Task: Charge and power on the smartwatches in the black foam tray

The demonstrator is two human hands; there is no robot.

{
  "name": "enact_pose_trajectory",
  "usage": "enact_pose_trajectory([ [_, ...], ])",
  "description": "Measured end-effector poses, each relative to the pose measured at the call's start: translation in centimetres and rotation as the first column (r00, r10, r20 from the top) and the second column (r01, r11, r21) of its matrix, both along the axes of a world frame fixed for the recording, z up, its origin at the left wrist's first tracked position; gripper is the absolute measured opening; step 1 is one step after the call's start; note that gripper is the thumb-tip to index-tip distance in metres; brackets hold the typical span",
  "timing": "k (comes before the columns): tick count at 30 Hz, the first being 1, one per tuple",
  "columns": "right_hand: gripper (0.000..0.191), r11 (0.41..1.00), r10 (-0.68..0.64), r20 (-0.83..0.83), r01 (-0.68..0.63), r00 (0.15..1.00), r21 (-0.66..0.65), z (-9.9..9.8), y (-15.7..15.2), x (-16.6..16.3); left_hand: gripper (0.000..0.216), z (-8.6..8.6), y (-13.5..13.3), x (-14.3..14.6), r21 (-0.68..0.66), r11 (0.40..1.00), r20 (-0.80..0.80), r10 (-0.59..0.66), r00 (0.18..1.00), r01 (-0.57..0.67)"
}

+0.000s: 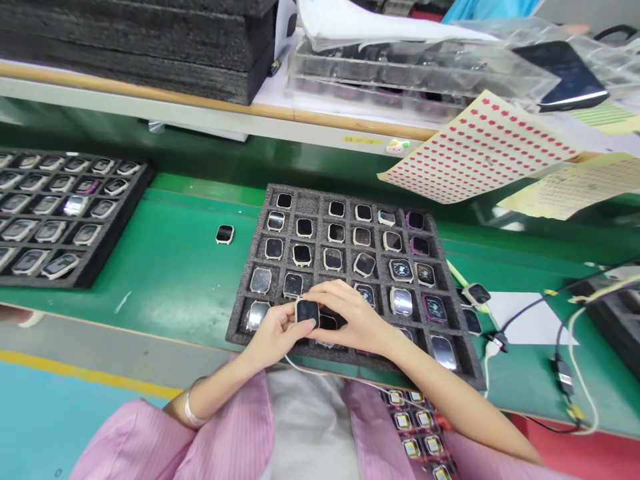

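A smartwatch case [307, 312] with a dark screen and a light rim is held between both hands, over the front of a grey foam tray [320, 349]. My left hand [273, 331] pinches it from the left, thumb along its lower edge. From the right, my right hand [353, 317] grips its upper and right side with thumb and fingers. A white cable [300, 368] runs below the hands; whether it joins the watch is hidden. Many watch cases sit in the tray's compartments, some with lit screens, such as one watch [401, 270].
A lone watch [225, 234] lies on the green bench [165, 267]. Another full foam tray [123, 220] stands left. Cables [565, 380] and a white paper [530, 317] lie right. The shelf holds black foam [150, 53], clear plastic trays [400, 73] and a phone [563, 73]; a sticker sheet [480, 147] overhangs.
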State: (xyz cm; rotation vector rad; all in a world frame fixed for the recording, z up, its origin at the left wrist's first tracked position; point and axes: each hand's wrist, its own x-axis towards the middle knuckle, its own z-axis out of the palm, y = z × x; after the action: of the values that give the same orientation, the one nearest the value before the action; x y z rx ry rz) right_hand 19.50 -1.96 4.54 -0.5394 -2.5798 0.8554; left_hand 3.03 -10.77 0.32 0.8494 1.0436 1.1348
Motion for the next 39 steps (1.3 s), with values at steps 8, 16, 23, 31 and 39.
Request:
enact_pose_trajectory([
  [8,0.042,0.997,0.063,-0.089,-0.066,0.994,-0.03,-0.4,0.9,0.5,0.025,0.7,0.1,0.7,0.021,1.0,-0.02,0.018,1.0,-0.018],
  [16,0.043,0.986,0.065,-0.151,-0.087,0.986,-0.14,-0.5,1.2,0.8,0.028,0.8,0.2,1.1,-0.014,1.0,0.007,-0.001,1.0,0.001],
  [23,0.032,0.815,0.002,-0.306,-0.179,0.952,-0.551,-1.1,0.8,1.2,0.029,1.0,0.0,0.1,-0.036,0.978,0.116,-0.198,0.973,0.204],
  [31,0.028,0.74,-0.114,-0.377,-0.175,0.919,-0.65,-2.4,0.2,0.5,0.032,0.7,-0.3,-0.4,-0.047,0.963,0.17,-0.256,0.952,0.267],
  [39,0.046,0.879,0.005,-0.333,-0.163,0.943,-0.448,-1.5,0.3,0.9,0.027,1.3,-0.1,0.1,-0.005,0.984,0.097,-0.178,0.979,0.179],
])
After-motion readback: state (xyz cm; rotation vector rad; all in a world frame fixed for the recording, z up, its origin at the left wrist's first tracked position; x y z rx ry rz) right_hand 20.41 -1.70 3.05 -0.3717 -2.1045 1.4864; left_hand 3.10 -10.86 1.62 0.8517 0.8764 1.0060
